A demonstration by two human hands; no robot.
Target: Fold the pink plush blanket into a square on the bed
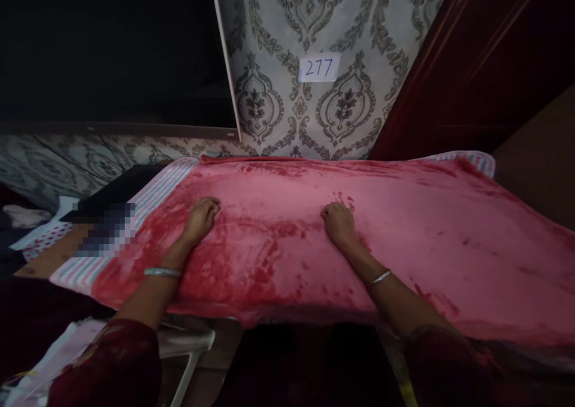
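Observation:
A red and pink plush blanket [404, 215] lies spread over a table, with darker smudged patches in its pile. On its left part rests my left hand [202, 218], fingers curled in and a bracelet on the wrist. My right hand [339, 222] lies near the middle of the blanket, its fingers also bent into a loose fist. Around both hands the cloth stays flat, with no fold bunched in the fingers. The hands are well apart, and neither shows an object in it.
A striped cloth [168, 182] shows beyond the blanket's left edge, near a dark flat item [119, 185]. Behind stand a large dark screen [112, 53], a patterned wall and a paper [319, 67] marked 277. A dark red panel [467, 65] rises at right. A white frame [186, 344] stands below.

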